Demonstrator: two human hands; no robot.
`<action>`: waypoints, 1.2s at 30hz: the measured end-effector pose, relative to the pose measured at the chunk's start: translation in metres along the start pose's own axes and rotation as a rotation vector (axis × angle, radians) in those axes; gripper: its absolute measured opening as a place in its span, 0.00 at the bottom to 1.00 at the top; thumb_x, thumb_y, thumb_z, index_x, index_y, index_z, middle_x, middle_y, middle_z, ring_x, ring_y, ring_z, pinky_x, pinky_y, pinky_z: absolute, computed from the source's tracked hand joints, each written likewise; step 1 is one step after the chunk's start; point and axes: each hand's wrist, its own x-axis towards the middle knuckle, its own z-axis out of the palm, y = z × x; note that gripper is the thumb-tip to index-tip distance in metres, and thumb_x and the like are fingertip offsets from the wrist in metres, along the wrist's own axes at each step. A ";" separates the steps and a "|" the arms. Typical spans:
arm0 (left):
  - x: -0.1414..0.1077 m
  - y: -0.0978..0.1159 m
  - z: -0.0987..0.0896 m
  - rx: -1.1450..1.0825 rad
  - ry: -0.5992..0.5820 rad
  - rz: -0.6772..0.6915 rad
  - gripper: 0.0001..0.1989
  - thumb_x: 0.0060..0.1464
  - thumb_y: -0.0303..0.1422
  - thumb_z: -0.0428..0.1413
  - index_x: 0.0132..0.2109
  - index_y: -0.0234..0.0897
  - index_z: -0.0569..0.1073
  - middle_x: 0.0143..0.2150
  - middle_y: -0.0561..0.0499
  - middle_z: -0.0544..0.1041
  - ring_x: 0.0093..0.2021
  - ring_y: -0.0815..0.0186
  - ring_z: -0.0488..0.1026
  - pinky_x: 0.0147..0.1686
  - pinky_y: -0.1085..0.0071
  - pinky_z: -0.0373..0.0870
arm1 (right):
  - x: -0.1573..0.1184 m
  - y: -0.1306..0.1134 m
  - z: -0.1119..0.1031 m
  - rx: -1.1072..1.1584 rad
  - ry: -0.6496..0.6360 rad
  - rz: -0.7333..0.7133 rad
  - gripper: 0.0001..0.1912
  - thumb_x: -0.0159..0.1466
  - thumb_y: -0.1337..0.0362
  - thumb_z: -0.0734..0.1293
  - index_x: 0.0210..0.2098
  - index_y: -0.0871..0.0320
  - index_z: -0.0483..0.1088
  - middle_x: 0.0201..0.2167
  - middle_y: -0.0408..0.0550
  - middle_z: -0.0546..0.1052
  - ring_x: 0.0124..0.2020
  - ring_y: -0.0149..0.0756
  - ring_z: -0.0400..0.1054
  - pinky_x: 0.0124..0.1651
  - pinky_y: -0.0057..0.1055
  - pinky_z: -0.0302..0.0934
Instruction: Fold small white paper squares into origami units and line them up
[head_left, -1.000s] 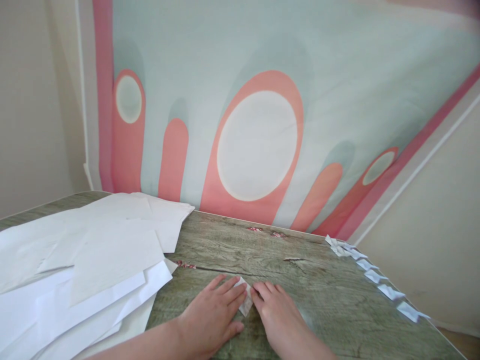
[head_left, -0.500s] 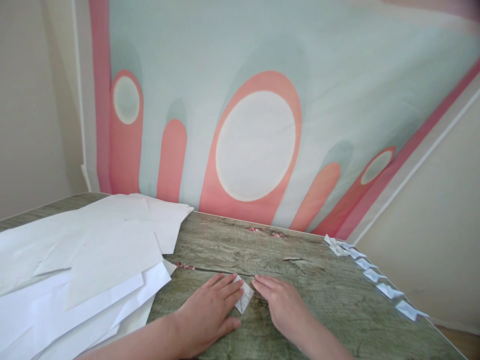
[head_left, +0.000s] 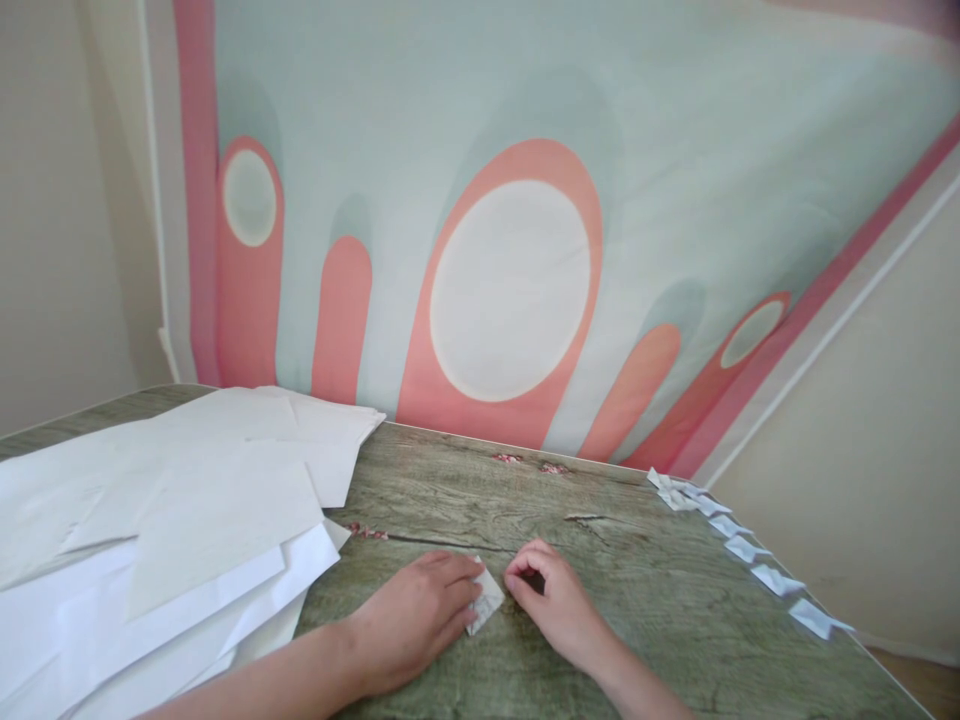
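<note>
A small folded piece of white paper, roughly diamond-shaped with crease lines, lies on the wood-patterned table between my hands. My left hand holds it at its left side, the slightly curled fingers covering that edge and the thumb close below them. Just off the paper's right corner, my right hand is closed in a pinch, thumb and index fingertips together with a dark gap behind them. Whether anything is between those fingertips is too small to tell.
Overlapping white paper sheets cover the table's left side. Several small folded paper pieces line the right edge. The wood-grain table meets a wall hanging with coral and white shapes at the back.
My right hand has gone from extended fingers to a pinch. My left fingers have curled more, with the thumb drawn up toward the paper. The folded paper has shifted and turned slightly.
</note>
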 end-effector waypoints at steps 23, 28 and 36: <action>0.016 -0.017 0.011 -0.274 0.071 -0.244 0.10 0.53 0.27 0.53 0.42 0.41 0.74 0.39 0.51 0.70 0.42 0.65 0.68 0.45 0.73 0.63 | 0.003 -0.008 -0.010 0.044 -0.176 0.057 0.03 0.53 0.67 0.68 0.27 0.55 0.75 0.31 0.44 0.73 0.39 0.38 0.66 0.44 0.32 0.55; 0.020 -0.018 0.005 -0.295 0.019 -0.265 0.10 0.51 0.27 0.53 0.41 0.41 0.75 0.38 0.52 0.71 0.39 0.65 0.69 0.40 0.74 0.64 | 0.005 -0.008 -0.010 0.044 -0.191 0.063 0.03 0.52 0.69 0.68 0.27 0.56 0.75 0.31 0.44 0.73 0.38 0.37 0.66 0.44 0.32 0.55; 0.040 -0.034 -0.006 -0.334 -0.113 -0.232 0.07 0.45 0.31 0.59 0.35 0.40 0.78 0.33 0.54 0.75 0.33 0.67 0.71 0.32 0.78 0.64 | 0.006 -0.004 -0.009 0.015 -0.189 0.084 0.03 0.51 0.69 0.69 0.27 0.55 0.75 0.30 0.44 0.73 0.39 0.38 0.66 0.43 0.32 0.55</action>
